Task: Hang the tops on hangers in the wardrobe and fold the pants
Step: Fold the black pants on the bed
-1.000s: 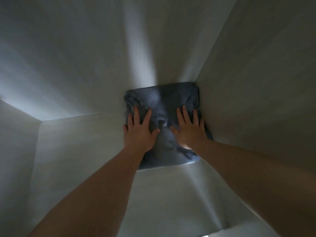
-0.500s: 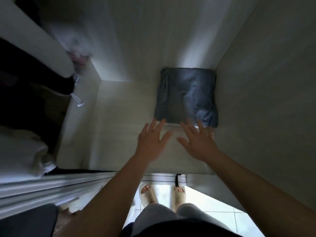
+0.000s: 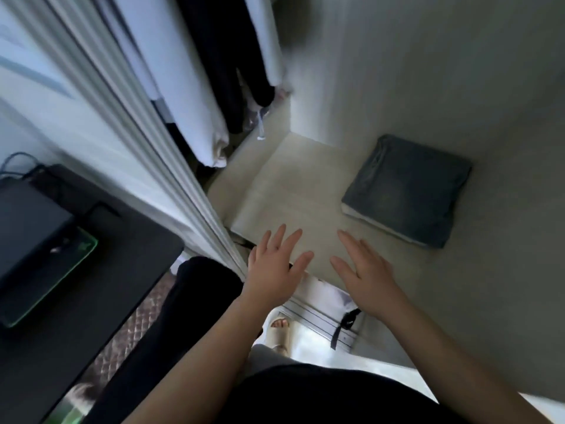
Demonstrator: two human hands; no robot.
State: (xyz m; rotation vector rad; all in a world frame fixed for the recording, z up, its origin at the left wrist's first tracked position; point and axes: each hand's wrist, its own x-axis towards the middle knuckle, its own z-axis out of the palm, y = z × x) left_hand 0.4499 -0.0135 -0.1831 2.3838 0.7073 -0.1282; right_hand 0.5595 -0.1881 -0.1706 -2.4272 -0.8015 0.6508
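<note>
The folded pants (image 3: 406, 191) are laid in the right back corner of the wardrobe shelf (image 3: 290, 185). The left hand (image 3: 275, 264) and right hand (image 3: 363, 270) are spread flat, empty, apart from them. The fold could be disturbed if brushed. The hanging clothes (image 3: 220, 71) are blurred and cut off above; how they are hung cannot be told.

Place: a home bedroom, seen at an open built-in wardrobe (image 3: 397, 71).
Wardrobe: a pale shelf (image 3: 293, 191) and plain side walls, with a ribbed sliding door (image 3: 159, 142) at the left.
Clothes: a white garment (image 3: 189, 87) and a dark garment (image 3: 223, 56) hang in the left compartment; 1 pair of folded pants (image 3: 406, 191) lies on the shelf by the right wall.
Furniture: a black desk (image 3: 107, 286) just beside the door carries a dark device (image 3: 27, 234) with a green glow.
Floor: a patterned rug (image 3: 134, 328); 1 pale open-toed slipper (image 3: 279, 335).
</note>
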